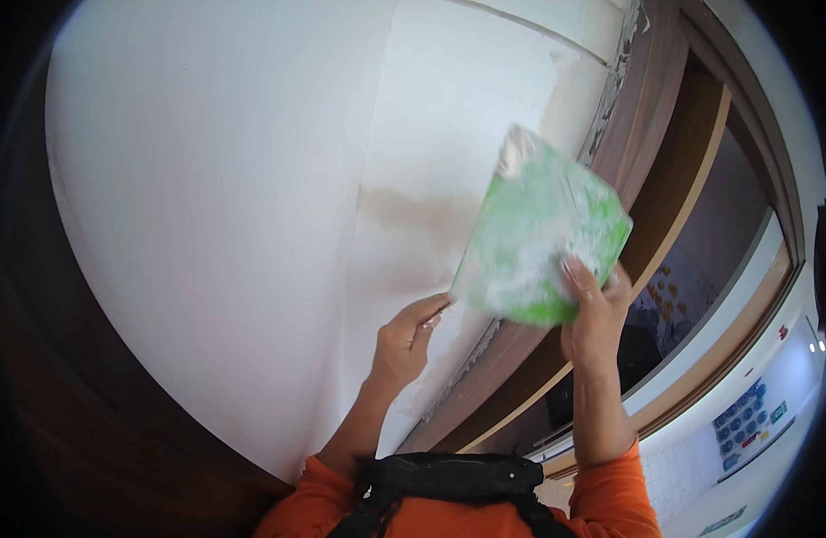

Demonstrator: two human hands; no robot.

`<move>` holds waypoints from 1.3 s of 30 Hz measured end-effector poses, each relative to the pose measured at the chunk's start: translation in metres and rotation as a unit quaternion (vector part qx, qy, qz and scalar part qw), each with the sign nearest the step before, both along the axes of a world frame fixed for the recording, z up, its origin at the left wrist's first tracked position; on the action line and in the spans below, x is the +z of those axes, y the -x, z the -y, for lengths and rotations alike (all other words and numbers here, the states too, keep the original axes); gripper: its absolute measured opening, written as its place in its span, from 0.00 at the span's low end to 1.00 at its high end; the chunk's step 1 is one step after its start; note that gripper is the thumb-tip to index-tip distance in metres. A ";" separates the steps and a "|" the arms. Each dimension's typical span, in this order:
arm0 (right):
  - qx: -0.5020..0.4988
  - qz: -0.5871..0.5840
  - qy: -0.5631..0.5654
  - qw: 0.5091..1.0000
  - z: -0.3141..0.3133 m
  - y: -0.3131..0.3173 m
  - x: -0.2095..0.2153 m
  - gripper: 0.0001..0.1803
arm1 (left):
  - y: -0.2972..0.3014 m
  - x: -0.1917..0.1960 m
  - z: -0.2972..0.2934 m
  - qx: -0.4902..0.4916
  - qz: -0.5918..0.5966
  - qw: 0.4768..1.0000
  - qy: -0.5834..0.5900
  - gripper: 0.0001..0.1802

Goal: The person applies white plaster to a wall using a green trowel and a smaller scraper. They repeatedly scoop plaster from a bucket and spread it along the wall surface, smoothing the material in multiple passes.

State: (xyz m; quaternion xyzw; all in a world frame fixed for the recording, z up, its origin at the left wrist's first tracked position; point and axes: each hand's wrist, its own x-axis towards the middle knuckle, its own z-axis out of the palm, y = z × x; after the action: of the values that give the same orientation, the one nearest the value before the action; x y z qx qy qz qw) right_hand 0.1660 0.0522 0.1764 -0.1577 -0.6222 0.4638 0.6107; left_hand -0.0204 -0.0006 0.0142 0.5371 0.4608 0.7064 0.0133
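Observation:
My right hand (597, 309) grips a flat green board (543, 229) by its lower right part, with the thumb across its face. White paste is smeared over the board, and a thicker pale lump of paste (516, 151) sits at its top left corner. Motion blurs the board somewhat. At the board's lower left corner is my left hand (408, 341), its fingers pinched together. Whatever lies between those fingertips is too small to make out. Behind both hands stands a white wall (234, 206) with a damp-looking beige patch (408, 211).
A brown wooden door frame (642, 90) runs diagonally to the right of the wall, with rough filler along its edge. Beyond it is an opening with a wooden edge panel (686, 197). Several blue round things (740, 417) show far off at the lower right.

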 end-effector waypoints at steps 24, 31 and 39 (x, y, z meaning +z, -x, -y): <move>-0.369 0.295 -0.726 0.499 -0.030 0.114 0.133 0.04 | -0.018 -0.028 -0.009 -0.069 0.154 0.986 0.002 0.17; -0.458 0.280 -0.638 0.552 -0.062 0.076 0.056 0.23 | -0.023 -0.027 -0.011 -0.063 0.131 0.989 -0.017 0.18; -0.427 0.263 -0.636 0.586 -0.041 0.091 0.046 0.24 | -0.029 -0.036 -0.010 -0.114 0.054 0.989 0.077 0.18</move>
State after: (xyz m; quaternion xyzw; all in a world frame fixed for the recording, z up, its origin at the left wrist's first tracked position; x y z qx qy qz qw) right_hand 0.0745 0.0930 0.2220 -0.0912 -0.7528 -0.4264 0.4931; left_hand 0.0091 0.0092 -0.0218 0.5443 0.4480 0.6910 0.1597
